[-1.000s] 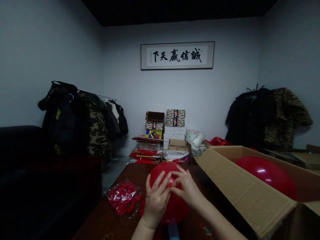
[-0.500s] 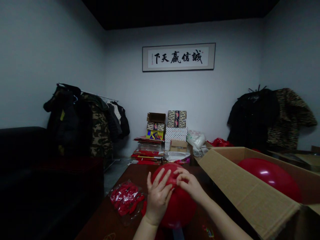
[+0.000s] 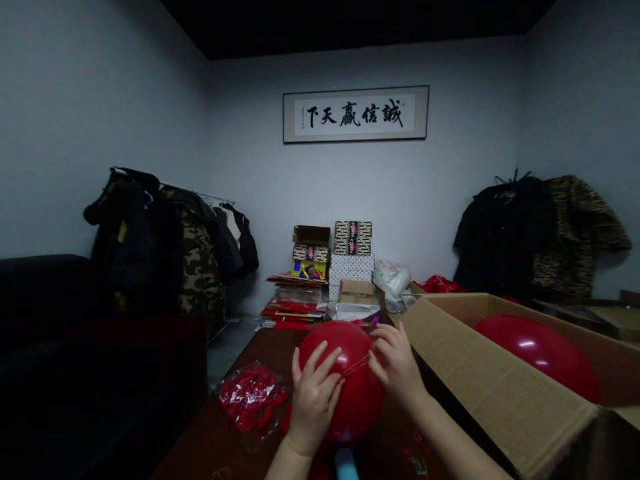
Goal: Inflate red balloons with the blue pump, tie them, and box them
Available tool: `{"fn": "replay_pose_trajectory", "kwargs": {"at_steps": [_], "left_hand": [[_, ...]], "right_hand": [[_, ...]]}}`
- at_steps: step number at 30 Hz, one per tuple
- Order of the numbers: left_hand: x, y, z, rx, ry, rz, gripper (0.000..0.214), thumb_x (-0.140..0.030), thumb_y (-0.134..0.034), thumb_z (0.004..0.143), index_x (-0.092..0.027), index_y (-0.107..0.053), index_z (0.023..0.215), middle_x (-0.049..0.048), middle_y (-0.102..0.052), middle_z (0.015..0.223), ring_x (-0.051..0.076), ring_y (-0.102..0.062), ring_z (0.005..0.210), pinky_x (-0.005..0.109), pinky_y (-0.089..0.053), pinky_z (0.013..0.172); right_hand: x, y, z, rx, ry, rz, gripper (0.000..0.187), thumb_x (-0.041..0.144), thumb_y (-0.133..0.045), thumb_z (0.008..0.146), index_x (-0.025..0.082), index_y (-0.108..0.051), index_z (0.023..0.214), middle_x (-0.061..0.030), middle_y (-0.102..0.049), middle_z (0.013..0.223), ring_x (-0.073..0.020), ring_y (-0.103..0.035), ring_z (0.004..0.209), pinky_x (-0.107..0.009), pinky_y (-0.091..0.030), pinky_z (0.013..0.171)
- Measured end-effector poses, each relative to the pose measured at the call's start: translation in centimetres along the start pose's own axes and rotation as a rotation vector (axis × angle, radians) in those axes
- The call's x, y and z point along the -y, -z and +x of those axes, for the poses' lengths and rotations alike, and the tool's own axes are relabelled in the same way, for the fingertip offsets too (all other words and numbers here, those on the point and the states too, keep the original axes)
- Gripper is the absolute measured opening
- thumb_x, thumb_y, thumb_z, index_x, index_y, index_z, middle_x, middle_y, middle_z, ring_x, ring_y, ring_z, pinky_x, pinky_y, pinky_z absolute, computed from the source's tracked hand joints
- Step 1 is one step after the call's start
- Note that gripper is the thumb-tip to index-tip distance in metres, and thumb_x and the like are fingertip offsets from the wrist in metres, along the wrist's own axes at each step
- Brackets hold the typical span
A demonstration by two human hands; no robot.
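Observation:
A blown-up red balloon floats in front of me over the dark wooden table. My left hand presses against its near side with fingers curled on the neck. My right hand pinches the balloon's stretched neck and holds it taut out to the right of the left hand. Below the balloon a light blue tube pokes up at the bottom edge.
A clear bag of uninflated red balloons lies left of my hands. A big open cardboard box on the right holds another inflated red balloon. Stacked boxes and red packets sit at the table's far end; coats hang on both sides.
My right hand has moved to the right, away from the left, and stretched the balloon's neck out. The balloon has shifted slightly up and right.

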State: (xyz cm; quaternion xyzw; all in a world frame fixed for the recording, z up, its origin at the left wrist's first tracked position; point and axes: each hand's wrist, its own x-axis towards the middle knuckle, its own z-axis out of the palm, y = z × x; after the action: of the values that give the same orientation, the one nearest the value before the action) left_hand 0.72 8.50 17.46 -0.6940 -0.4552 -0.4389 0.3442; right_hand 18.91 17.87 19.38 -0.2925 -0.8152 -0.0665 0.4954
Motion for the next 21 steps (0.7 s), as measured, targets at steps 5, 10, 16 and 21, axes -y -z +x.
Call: {"fn": "replay_pose_trajectory", "kwargs": {"at_steps": [5, 10, 16, 21], "left_hand": [[0.0, -0.2, 0.4, 0.024, 0.006, -0.012, 0.018, -0.017, -0.051, 0.083, -0.023, -0.066, 0.076, 0.0036, -0.067, 0.113, 0.025, -0.048, 0.12, 0.063, -0.008, 0.107], [0.0, -0.1, 0.6, 0.042, 0.006, -0.007, 0.017, -0.017, -0.052, 0.083, -0.023, -0.066, 0.076, 0.0034, -0.068, 0.111, 0.024, -0.048, 0.12, 0.064, -0.007, 0.107], [-0.1, 0.5, 1.0, 0.088, 0.01, -0.013, 0.017, -0.018, -0.051, 0.083, -0.024, -0.066, 0.075, 0.0037, -0.068, 0.11, 0.025, -0.048, 0.12, 0.065, -0.008, 0.106], [0.1, 0.5, 1.0, 0.095, -0.016, -0.023, 0.016, -0.018, -0.053, 0.082, -0.024, -0.066, 0.076, 0.0043, -0.068, 0.11, 0.026, -0.048, 0.12, 0.065, -0.007, 0.106]], "right_hand": [[1.1, -0.5, -0.6, 0.012, -0.242, 0.379, 0.015, 0.035, -0.047, 0.084, 0.025, -0.058, 0.083, -0.0041, -0.062, 0.104, -0.0199, -0.048, 0.112, -0.045, -0.03, 0.103], [1.6, -0.1, -0.1, 0.18, -0.2, 0.546, 0.021, 0.04, -0.049, 0.083, 0.024, -0.058, 0.073, -0.0049, -0.058, 0.109, -0.021, -0.041, 0.12, -0.042, -0.029, 0.103], [1.4, 0.8, 0.2, 0.365, -0.108, 0.663, 0.03, 0.045, -0.048, 0.083, 0.022, -0.054, 0.064, -0.0028, -0.057, 0.101, -0.0176, -0.05, 0.106, -0.037, -0.035, 0.099], [1.8, 2.8, 1.4, 0.525, 0.094, 0.349, 0.025, 0.039, -0.049, 0.082, 0.025, -0.061, 0.065, 0.0001, -0.058, 0.094, -0.0168, -0.05, 0.101, -0.047, -0.023, 0.106]]}}
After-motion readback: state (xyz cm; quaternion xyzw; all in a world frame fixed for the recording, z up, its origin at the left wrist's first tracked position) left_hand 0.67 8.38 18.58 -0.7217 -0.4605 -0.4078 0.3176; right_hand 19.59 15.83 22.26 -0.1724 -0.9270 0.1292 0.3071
